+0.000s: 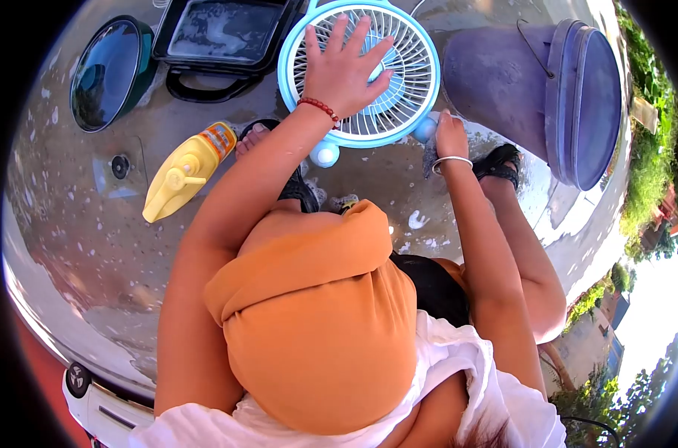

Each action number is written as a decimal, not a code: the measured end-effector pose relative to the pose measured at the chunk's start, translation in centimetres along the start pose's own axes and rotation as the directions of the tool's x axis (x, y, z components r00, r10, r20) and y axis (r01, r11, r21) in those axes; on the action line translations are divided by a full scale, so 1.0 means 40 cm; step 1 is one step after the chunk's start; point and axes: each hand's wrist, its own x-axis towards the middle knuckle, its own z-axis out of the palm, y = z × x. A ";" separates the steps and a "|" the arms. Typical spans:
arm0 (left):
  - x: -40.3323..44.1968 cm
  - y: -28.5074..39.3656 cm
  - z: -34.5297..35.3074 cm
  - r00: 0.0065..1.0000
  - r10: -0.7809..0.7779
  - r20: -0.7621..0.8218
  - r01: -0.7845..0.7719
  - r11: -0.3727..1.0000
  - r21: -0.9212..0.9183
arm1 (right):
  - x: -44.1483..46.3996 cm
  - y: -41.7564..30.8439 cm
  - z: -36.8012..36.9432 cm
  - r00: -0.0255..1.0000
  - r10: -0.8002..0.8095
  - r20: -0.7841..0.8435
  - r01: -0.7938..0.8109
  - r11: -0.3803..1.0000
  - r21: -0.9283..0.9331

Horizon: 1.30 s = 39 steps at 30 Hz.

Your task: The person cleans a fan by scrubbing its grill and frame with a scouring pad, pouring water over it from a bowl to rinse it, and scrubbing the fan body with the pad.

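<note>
A light blue fan (421,33) with a white ribbed grille faces up on the wet ground in front of me. My left hand (346,66) lies spread on the grille, a red bead bracelet at its wrist. At the fan's lower right, my right hand (451,137), wearing a silver bangle, is closed beside a round blue foot (426,130). A grey, cloth-like scrubber (430,158) pokes out below its fingers, which are partly hidden. The other blue foot (325,154) shows under my left wrist.
A yellow detergent bottle (178,172) lies at left. Behind it are a dark green basin (130,75) and a black tray (219,84) with suds. A purple bucket (503,86) lies on its side at right. Soap foam (418,219) spots the ground.
</note>
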 end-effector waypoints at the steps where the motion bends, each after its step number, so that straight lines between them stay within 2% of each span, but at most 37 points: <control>1: -0.001 0.002 -0.004 1.000 -0.003 0.021 0.003 1.000 0.005 | -0.006 -0.019 -0.022 0.998 -0.052 -0.026 0.052 0.998 -0.030; 2: 0.000 0.003 -0.008 0.999 -0.006 0.041 0.005 1.000 0.009 | -0.015 -0.038 -0.037 0.998 -0.054 -0.021 0.053 0.998 -0.032; 4: -0.002 0.003 -0.005 0.999 -0.001 0.039 0.001 1.000 0.016 | -0.048 -0.086 -0.062 0.938 -0.219 -0.269 0.277 0.939 0.203; 5: -0.002 0.003 -0.003 0.999 0.000 0.034 -0.001 1.000 0.027 | -0.042 -0.095 -0.057 0.900 -0.259 -0.351 0.356 0.900 0.250; 6: 0.002 0.003 -0.001 1.000 0.006 0.028 -0.007 0.999 0.037 | -0.040 -0.103 -0.045 0.900 -0.255 -0.354 0.354 0.901 0.252; 8: 0.005 0.005 -0.004 0.999 0.016 0.037 -0.017 0.999 0.032 | -0.045 -0.115 -0.006 0.830 -0.325 -0.453 0.419 0.900 0.122; 9: 0.005 0.007 -0.004 0.999 0.018 0.039 -0.020 0.999 0.049 | -0.048 -0.101 0.026 0.836 -0.355 -0.419 0.393 0.920 0.004; 10: 0.003 0.009 -0.006 0.999 0.017 0.043 -0.020 0.998 0.064 | -0.067 -0.105 0.041 0.836 -0.351 -0.422 0.390 0.921 0.007; 13: 0.004 0.017 -0.010 0.998 0.013 0.060 -0.016 0.998 0.053 | -0.115 -0.095 0.051 0.740 -0.498 -0.453 0.543 0.839 -0.036; 16: 0.002 0.019 -0.015 0.998 0.006 0.064 -0.009 0.999 0.052 | -0.107 -0.094 0.019 0.778 -0.512 -0.364 0.520 0.850 -0.083; 17: 0.000 0.019 -0.015 0.998 0.004 0.064 -0.006 1.000 0.022 | -0.076 -0.089 0.026 0.728 -0.564 -0.390 0.571 0.813 -0.111; 18: -0.003 0.020 -0.018 0.998 0.002 0.068 -0.001 1.000 -0.008 | -0.061 -0.108 0.022 0.725 -0.571 -0.385 0.579 0.808 -0.108; 20: 0.000 0.021 -0.030 0.999 -0.001 0.038 0.002 0.999 -0.036 | -0.041 -0.175 -0.001 0.718 -0.541 -0.437 0.608 0.794 0.017; 21: -0.001 0.016 -0.029 1.000 -0.014 0.001 0.013 0.977 -0.215 | -0.034 -0.210 -0.010 0.660 -0.600 -0.452 0.661 0.750 -0.030; 22: -0.004 0.009 -0.032 0.999 -0.032 -0.032 0.018 0.922 -0.388 | -0.024 -0.233 -0.009 0.662 -0.604 -0.442 0.666 0.746 -0.023; 23: -0.003 -0.004 -0.032 0.995 -0.063 -0.083 0.011 0.857 -0.515 | -0.011 -0.253 -0.005 0.572 -0.662 -0.484 0.699 0.703 -0.135; 24: -0.007 -0.013 -0.037 0.994 -0.071 -0.084 0.019 0.862 -0.507 | 0.001 -0.267 0.000 0.471 -0.716 -0.515 0.718 0.651 -0.248; 25: -0.017 -0.022 -0.044 0.987 -0.117 -0.108 0.053 0.880 -0.472 | 0.001 -0.266 0.012 0.509 -0.714 -0.481 0.705 0.666 -0.243; 28: -0.033 -0.052 -0.057 0.966 -0.205 -0.156 0.141 0.926 -0.350 | -0.028 -0.236 0.038 0.505 -0.773 -0.383 0.743 0.616 -0.263; 29: -0.035 -0.053 -0.058 0.969 -0.211 -0.127 0.173 0.950 -0.259 | -0.030 -0.223 0.042 0.453 -0.803 -0.388 0.777 0.569 -0.270; 30: -0.038 -0.046 -0.062 0.971 -0.220 -0.094 0.202 0.965 -0.169 | -0.044 -0.219 0.036 0.454 -0.811 -0.369 0.782 0.561 -0.270; 32: -0.040 -0.036 -0.052 0.973 -0.225 -0.056 0.216 0.967 -0.135 | -0.054 -0.227 0.016 0.376 -0.873 -0.310 0.865 0.451 -0.222; 33: -0.040 -0.034 -0.049 0.979 -0.202 -0.029 0.198 0.975 -0.100 | -0.045 -0.244 0.013 0.289 -0.892 -0.348 0.900 0.377 -0.218; 36: -0.038 -0.035 -0.044 0.983 -0.184 0.019 0.185 0.983 -0.013 | -0.004 -0.318 0.009 0.208 -0.944 -0.255 0.937 0.267 -0.227; 38: -0.034 -0.038 -0.047 0.984 -0.175 0.030 0.175 0.984 -0.018 | 0.032 -0.362 0.025 0.192 -0.934 -0.302 0.930 0.272 -0.247; 39: -0.035 -0.037 -0.047 0.983 -0.181 0.021 0.181 0.983 -0.025 | 0.045 -0.376 0.028 0.245 -0.913 -0.326 0.907 0.335 -0.255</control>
